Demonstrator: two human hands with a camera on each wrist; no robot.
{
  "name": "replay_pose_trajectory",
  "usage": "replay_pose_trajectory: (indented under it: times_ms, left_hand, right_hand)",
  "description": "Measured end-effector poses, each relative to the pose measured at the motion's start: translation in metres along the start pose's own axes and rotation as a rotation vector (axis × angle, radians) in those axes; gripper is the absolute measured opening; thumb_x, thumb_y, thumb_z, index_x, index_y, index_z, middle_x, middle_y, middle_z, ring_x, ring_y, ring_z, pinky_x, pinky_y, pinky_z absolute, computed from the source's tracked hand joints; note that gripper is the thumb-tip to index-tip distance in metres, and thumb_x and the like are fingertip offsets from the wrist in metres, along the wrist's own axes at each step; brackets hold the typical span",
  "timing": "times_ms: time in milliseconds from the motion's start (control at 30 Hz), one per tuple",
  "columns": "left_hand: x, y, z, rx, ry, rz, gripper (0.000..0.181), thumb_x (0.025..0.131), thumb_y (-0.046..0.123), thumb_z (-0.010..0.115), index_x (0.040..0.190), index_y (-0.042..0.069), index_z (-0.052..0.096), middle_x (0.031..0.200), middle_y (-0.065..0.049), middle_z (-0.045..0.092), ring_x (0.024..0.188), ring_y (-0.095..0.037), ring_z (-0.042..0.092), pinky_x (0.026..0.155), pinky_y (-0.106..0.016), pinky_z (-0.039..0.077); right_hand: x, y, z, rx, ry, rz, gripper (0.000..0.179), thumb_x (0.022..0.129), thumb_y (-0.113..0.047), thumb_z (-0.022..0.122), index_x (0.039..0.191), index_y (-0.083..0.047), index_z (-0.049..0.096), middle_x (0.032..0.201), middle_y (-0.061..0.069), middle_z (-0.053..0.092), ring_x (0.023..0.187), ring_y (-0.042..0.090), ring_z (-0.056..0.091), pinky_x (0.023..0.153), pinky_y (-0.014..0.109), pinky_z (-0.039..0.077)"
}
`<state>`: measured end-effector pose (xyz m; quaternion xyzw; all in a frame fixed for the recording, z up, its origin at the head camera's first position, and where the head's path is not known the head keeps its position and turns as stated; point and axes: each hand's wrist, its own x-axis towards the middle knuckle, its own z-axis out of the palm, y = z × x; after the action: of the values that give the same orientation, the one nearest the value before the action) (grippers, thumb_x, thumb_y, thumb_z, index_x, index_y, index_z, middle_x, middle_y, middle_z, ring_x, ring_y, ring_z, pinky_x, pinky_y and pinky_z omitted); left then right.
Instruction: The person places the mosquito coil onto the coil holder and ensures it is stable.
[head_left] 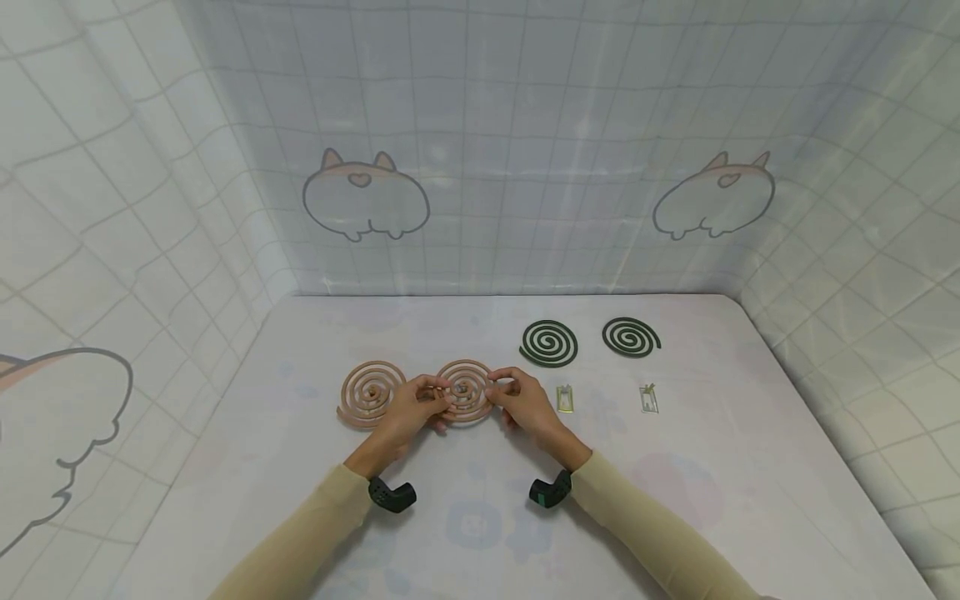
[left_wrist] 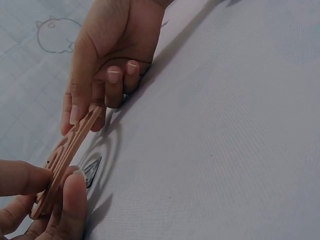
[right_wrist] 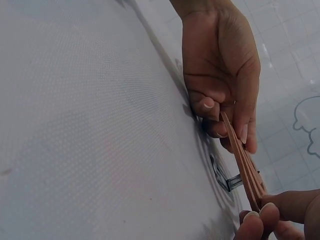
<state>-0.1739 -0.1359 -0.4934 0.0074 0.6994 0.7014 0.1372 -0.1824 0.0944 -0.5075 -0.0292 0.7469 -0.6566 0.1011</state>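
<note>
My left hand (head_left: 411, 407) and right hand (head_left: 522, 402) pinch opposite edges of a brown mosquito coil (head_left: 466, 407), thumbs and fingers on its rim. Seen edge-on in the left wrist view, the coil (left_wrist: 70, 150) is held just above the table. Beneath it stands a small metal coil stand (right_wrist: 227, 181), whose upright strip reaches up to the coil in the right wrist view. Whether the strip passes through the coil's centre cannot be told. A second brown coil (head_left: 367, 367) lies beside my left hand, partly behind its fingers.
Two green mosquito coils (head_left: 549, 343) lie at the back right of the white table (head_left: 480, 558). In front of them are a gold-coloured stand (head_left: 565, 398), near my right hand, and a silver one (head_left: 648, 398). Grid-patterned cloth walls (head_left: 540, 100) enclose the back and sides.
</note>
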Motion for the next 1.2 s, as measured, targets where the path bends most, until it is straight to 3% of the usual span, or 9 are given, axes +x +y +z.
replay_pose_trajectory:
  times_ms: [267,767,1200]
  left_hand:
    - [-0.003,0.002,-0.001,0.033,-0.002,-0.003,0.031,0.099,0.002,0.067,0.128,-0.004,0.057,0.102,-0.018,0.064,0.076,-0.022,0.071,0.058,-0.032,0.058]
    - [-0.006,0.002,-0.004,0.084,-0.019,-0.009,0.032,0.099,0.001,0.066,0.13,-0.002,0.056,0.111,-0.024,0.063,0.086,-0.031,0.072,0.057,-0.034,0.059]
    - [-0.011,0.004,-0.007,0.114,-0.04,-0.015,0.033,0.099,-0.001,0.066,0.129,-0.002,0.054,0.108,-0.023,0.062,0.081,-0.028,0.07,0.055,-0.033,0.058]
  right_hand:
    - [-0.022,-0.037,-0.003,-0.004,-0.047,0.002,0.036,0.1,-0.005,0.067,0.134,0.002,0.06,0.102,0.025,0.065,0.053,0.015,0.052,0.047,0.03,0.047]
    - [-0.027,-0.041,-0.003,0.009,-0.046,-0.014,0.035,0.099,-0.004,0.067,0.133,0.003,0.06,0.107,0.027,0.066,0.054,0.014,0.052,0.048,0.028,0.047]
    - [-0.005,-0.002,-0.003,0.024,-0.018,-0.003,0.037,0.098,-0.011,0.072,0.134,-0.006,0.063,0.113,0.023,0.066,0.053,0.015,0.051,0.046,0.029,0.044]
